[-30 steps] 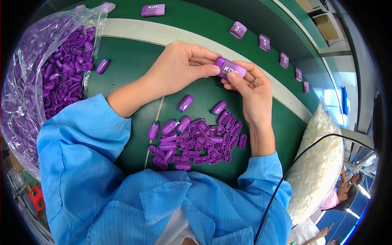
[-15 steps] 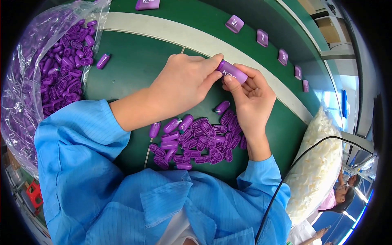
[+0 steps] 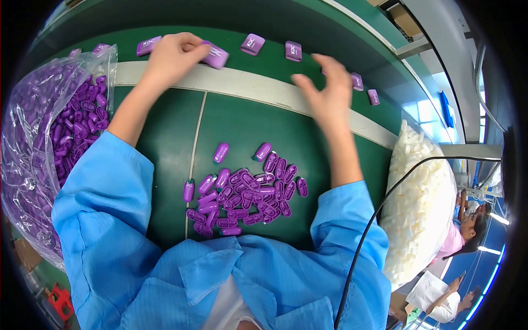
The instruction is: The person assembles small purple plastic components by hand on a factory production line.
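My left hand [image 3: 179,58] pinches a flat purple case [image 3: 217,56] with pale lettering by its left end, over the far green strip beside the pale rail. To the right, my right hand [image 3: 330,91] is empty, thumb and fingers spread. Its fingertips are close to another purple case [image 3: 324,70], mostly hidden behind them. More such cases lie spaced along the strip, one of them a purple case [image 3: 252,44] between my hands. Nearer me, a pile of small oval purple parts [image 3: 247,192] lies on the green tabletop [image 3: 264,118].
A clear plastic bag [image 3: 33,137] full of purple parts [image 3: 82,121] stands at the left. On the right is a bulging clear bag of cream-coloured pieces [image 3: 421,203], with a black cable [image 3: 360,242] crossing in front. Other people sit farther off at right.
Both hands held a purple case together above the table. They have separated: the left is over the far strip with a case, while the right has opened. The view has shifted.
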Demonstrator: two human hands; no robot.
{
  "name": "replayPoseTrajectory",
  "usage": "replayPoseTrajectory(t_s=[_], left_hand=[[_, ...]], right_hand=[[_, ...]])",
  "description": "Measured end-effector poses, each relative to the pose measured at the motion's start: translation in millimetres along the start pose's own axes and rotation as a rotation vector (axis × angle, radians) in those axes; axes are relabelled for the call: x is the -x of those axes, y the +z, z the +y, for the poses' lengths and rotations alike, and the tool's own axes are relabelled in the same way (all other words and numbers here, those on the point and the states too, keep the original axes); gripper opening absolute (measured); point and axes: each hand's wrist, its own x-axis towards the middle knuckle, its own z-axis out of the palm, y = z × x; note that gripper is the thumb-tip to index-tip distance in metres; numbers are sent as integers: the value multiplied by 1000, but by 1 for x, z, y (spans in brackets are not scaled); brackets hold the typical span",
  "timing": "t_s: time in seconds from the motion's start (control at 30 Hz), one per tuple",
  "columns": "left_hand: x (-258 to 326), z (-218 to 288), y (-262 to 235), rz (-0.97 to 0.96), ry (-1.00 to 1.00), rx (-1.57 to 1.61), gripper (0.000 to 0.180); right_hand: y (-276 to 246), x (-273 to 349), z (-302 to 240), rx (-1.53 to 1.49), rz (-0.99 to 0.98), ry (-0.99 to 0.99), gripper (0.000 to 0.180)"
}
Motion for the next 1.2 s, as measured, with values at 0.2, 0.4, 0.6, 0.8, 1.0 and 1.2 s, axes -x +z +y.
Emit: replayPoseTrajectory(t_s=[0.2,0.4,0.6,0.8,1.0,1.2], left_hand=[[-24,-17,-22,-49,-117,-463,35],[-29,-6,3,162,501,-626,52],[-75,25,87,-292,212,-681,81],[-69,53,125,-290,375,-575,41],[-27,80,139,-293,514,-208,36],[43,110,158,-488,620,-216,44]], right_hand=[[-66,-6,150,665,-174,213,71],[-56,-31,140,207,-498,241,81],[-2,-60,78,356,-578,116,77],[0,-67,53,264,-656,99,55],[-61,-19,32,192,-573,165,45],[-113,64,16,182,-603,258,46]])
